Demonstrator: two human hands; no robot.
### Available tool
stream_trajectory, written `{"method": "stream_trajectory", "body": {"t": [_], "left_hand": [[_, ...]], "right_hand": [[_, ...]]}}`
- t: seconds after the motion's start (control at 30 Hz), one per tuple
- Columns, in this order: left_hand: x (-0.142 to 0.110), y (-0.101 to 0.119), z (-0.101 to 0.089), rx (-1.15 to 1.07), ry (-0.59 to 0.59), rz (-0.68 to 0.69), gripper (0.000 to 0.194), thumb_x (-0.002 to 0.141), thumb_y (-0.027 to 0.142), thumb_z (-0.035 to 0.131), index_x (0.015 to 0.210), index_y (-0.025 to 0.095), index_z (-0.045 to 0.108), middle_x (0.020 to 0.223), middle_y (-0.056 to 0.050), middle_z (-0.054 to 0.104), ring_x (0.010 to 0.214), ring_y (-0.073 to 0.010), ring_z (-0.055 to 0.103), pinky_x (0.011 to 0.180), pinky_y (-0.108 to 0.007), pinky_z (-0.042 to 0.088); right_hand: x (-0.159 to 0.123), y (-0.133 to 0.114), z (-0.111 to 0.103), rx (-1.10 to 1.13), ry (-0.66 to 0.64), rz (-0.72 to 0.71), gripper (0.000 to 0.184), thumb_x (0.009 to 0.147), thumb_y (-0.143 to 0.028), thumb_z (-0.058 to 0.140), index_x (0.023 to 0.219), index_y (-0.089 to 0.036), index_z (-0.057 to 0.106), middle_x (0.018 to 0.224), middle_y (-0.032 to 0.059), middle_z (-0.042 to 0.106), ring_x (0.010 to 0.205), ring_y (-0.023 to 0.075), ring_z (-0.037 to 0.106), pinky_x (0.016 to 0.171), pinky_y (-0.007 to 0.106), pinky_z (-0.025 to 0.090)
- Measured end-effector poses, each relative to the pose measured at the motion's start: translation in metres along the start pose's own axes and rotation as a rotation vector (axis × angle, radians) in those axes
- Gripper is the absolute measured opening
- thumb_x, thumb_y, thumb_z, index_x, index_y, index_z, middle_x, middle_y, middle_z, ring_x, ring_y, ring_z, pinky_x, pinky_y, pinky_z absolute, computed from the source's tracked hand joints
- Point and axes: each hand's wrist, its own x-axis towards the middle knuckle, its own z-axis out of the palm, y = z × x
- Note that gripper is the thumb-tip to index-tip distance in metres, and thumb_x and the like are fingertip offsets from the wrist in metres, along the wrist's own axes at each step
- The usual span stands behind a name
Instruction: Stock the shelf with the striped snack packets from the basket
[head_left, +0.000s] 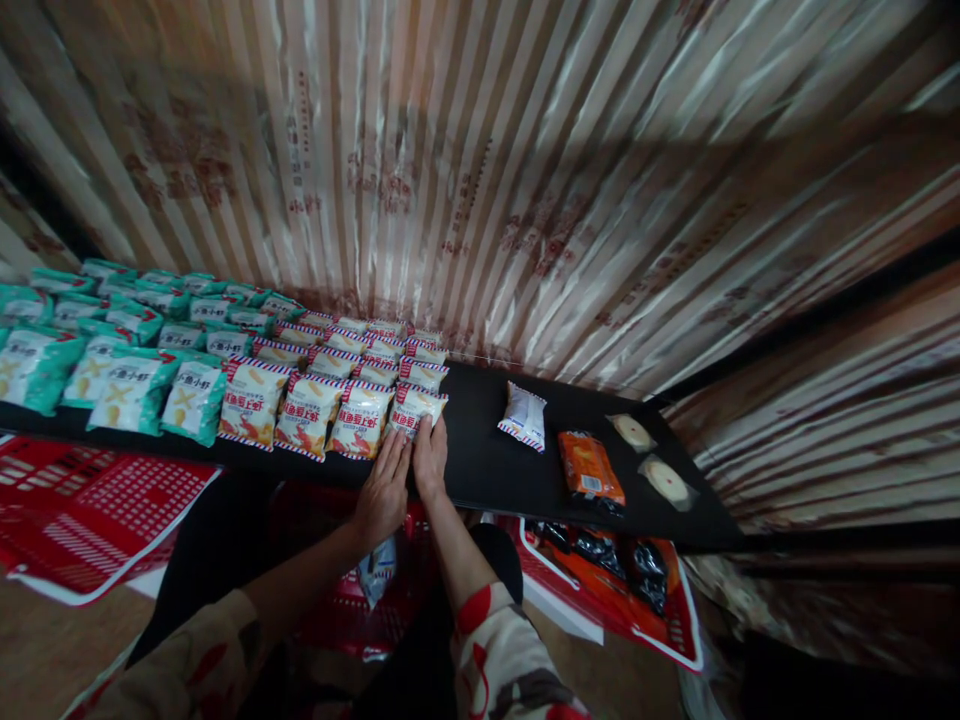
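Note:
At the right end of the front row of white-and-red snack bags stands one snack bag with blue-and-red striped edges. My left hand has its fingers close together against the bag's lower front. Along the bag's lower right side lies my right hand, its fingertips pressed to it. Between them the two hands hold this bag; its bottom is hidden behind my fingers. Touching close on the left is a matching snack bag, with several more leaning in rows behind.
Teal snack bags fill the left of the black shelf. To the right lie a face-down snack bag, an orange packet and two round wrapped pastries. Red baskets sit below; striped plastic sheeting hangs behind.

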Motion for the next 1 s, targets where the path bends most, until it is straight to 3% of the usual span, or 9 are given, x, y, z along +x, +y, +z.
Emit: {"method": "stream_trajectory", "body": {"t": [0.4,0.63,0.8,1.0], "left_hand": [[0.002,-0.005,0.003,-0.060,0.018,-0.012,0.064,0.080,0.001,0.029,0.143,0.006,0.016,0.148,-0.018,0.020,0.139,-0.0288,0.006,0.108,-0.052,0.029],[-0.006,-0.005,-0.001,-0.100,0.039,0.027,0.060,0.081,0.000,0.027,0.140,0.008,0.021,0.147,-0.019,0.023,0.139,-0.0289,0.006,0.107,-0.054,0.030],[-0.036,0.002,-0.009,-0.171,0.004,0.086,0.047,0.083,0.006,0.031,0.129,0.010,0.042,0.138,-0.016,0.040,0.134,-0.0261,0.026,0.103,-0.049,0.037],[-0.079,0.010,-0.008,-0.215,-0.035,0.016,0.040,0.082,0.008,0.031,0.111,0.012,0.058,0.115,-0.014,0.057,0.115,-0.0230,0.048,0.094,-0.043,0.046]], "right_hand": [[0.002,0.003,0.004,-0.020,0.024,0.037,0.056,0.089,-0.049,0.029,0.129,-0.014,0.044,0.126,0.0139,0.053,0.118,0.0229,0.046,0.099,0.037,0.032],[-0.013,0.000,-0.002,0.051,0.150,0.032,0.063,0.088,-0.051,0.028,0.132,-0.008,0.038,0.135,0.0179,0.044,0.126,0.0234,0.038,0.105,0.039,0.027],[-0.047,0.003,-0.016,0.105,0.229,-0.027,0.050,0.089,-0.045,0.031,0.125,-0.013,0.043,0.130,0.0152,0.047,0.122,0.0212,0.042,0.103,0.040,0.030],[-0.110,0.016,-0.028,0.037,0.116,-0.136,0.036,0.090,-0.039,0.034,0.111,-0.015,0.051,0.110,0.0118,0.057,0.106,0.0196,0.052,0.095,0.037,0.039]]}}
